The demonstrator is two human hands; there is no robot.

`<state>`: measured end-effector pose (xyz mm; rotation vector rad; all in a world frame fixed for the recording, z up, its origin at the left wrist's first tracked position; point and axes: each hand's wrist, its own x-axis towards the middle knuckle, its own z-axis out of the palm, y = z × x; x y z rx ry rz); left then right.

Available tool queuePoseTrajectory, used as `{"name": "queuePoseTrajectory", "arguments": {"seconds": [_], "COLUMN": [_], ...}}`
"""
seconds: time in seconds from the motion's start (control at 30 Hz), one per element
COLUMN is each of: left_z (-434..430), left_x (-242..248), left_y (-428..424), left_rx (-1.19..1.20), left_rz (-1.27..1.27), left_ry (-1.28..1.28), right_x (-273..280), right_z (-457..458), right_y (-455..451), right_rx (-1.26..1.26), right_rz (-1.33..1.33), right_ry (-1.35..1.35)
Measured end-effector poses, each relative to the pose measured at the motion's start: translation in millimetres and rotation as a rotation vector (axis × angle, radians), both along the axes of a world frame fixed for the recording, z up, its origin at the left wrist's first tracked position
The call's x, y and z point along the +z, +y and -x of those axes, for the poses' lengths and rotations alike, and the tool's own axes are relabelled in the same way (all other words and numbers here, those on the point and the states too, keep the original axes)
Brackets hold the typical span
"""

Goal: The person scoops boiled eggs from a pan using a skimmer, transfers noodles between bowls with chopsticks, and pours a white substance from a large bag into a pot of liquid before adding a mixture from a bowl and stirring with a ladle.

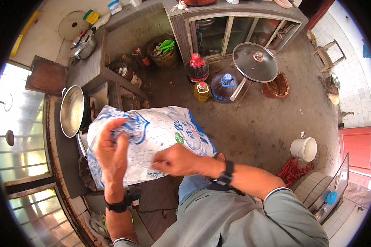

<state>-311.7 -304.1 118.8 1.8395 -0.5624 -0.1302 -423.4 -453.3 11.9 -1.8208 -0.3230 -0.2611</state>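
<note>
A large white plastic woven sack [160, 123] with blue patterns and writing lies in front of me, on its side. My left hand [113, 146] is at the sack's left end, its thumb and fingers curved apart; whether it pinches the sack there is hard to tell. Over the sack's near side is my right hand [174, 160], its fingers curled towards the thumb, slightly blurred. Something small and pale shows at its fingertips, too small to name. The part of the sack beneath the hands is hidden. Both wrists wear black bands.
A metal wok [71, 111] rests left of the sack, below a wooden board [47, 75]. On the floor ahead stand several large bottles, one a yellow oil bottle [201, 91]. A glass-lidded pan [255, 62] is beyond them. A white bucket [303, 149] and red chillies [293, 173] are at right.
</note>
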Motion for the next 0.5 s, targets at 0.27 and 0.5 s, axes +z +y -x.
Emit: {"name": "queuePoseTrajectory", "arguments": {"seconds": [0.27, 0.5], "left_z": [-10.9, -19.7], "left_x": [86.5, 94.0], "left_y": [95.9, 137.6], "left_rx": [0.226, 0.485], "left_rz": [0.235, 0.426], "left_ry": [-0.306, -0.473], "right_x": [-147.5, -226.0], "right_z": [66.7, 45.2], "right_y": [-180.5, -223.0], "right_rx": [-0.813, -0.546], "right_rz": [0.233, -0.420], "right_ry": [0.665, 1.063]}}
